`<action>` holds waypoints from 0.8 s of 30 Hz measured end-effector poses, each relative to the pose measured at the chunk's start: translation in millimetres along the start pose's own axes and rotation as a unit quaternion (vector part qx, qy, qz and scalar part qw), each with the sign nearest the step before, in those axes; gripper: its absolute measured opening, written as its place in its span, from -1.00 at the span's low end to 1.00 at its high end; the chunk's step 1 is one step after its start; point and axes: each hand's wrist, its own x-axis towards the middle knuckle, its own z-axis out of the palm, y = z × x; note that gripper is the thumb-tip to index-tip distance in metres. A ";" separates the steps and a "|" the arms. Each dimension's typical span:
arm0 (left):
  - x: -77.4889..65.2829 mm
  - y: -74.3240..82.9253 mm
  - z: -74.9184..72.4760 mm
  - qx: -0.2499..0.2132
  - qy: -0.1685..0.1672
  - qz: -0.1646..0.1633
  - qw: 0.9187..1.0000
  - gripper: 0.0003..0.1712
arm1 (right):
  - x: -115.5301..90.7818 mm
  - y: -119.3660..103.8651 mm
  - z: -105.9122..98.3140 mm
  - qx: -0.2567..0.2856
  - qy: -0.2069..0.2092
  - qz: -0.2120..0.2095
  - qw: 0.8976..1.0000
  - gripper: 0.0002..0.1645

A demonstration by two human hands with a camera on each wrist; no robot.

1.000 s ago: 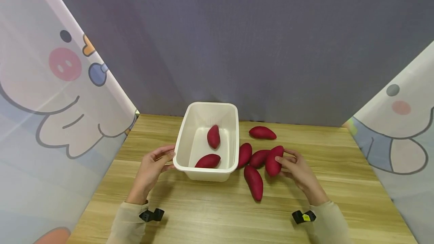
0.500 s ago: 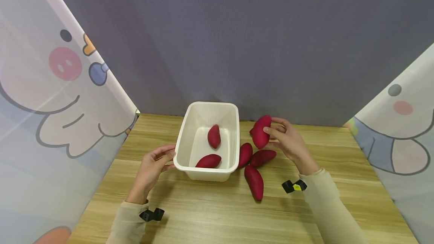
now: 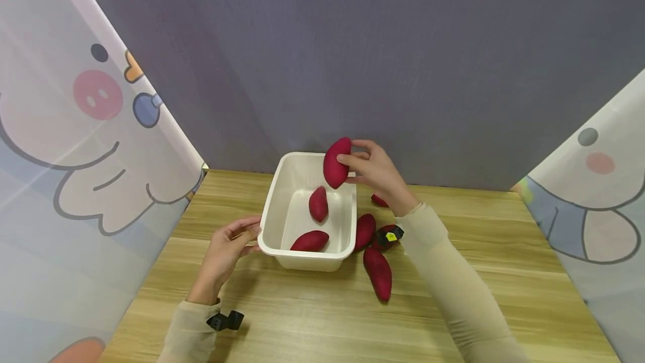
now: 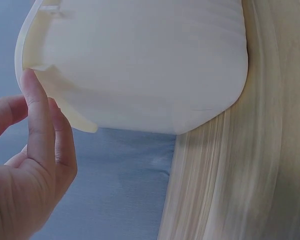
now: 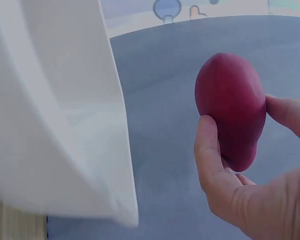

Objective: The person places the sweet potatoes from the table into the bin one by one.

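Red tubers (image 3: pixel 318 204) lay right of the left hand (image 3: pixel 225 252), two inside the white bin (image 3: pixel 308 263) whose rim it pinched, the nearer partly hidden by the front wall. Over the far right corner, another tuber (image 3: pixel 336 163) was clamped by the right hand (image 3: pixel 374 168); farther right, black wrist gear (image 3: pixel 391 235) and the wrist (image 3: pixel 404 203) partly covered two more.

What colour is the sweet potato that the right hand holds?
The sweet potato is deep purplish red, clearest in the right wrist view.
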 end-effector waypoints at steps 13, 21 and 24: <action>-6.3 0.1 -2.3 0.006 0.004 -0.001 1.000 -0.51 | 38.0 12.8 60.5 -0.031 0.002 0.029 0.999 -0.15; -7.3 0.5 -1.3 0.008 0.001 -0.001 1.000 -0.52 | 50.1 44.3 76.0 -0.048 -0.001 0.066 0.997 -0.12; -7.1 0.4 -0.4 0.008 -0.002 0.001 1.000 -0.53 | 52.0 53.6 77.3 -0.068 -0.005 0.081 0.994 -0.10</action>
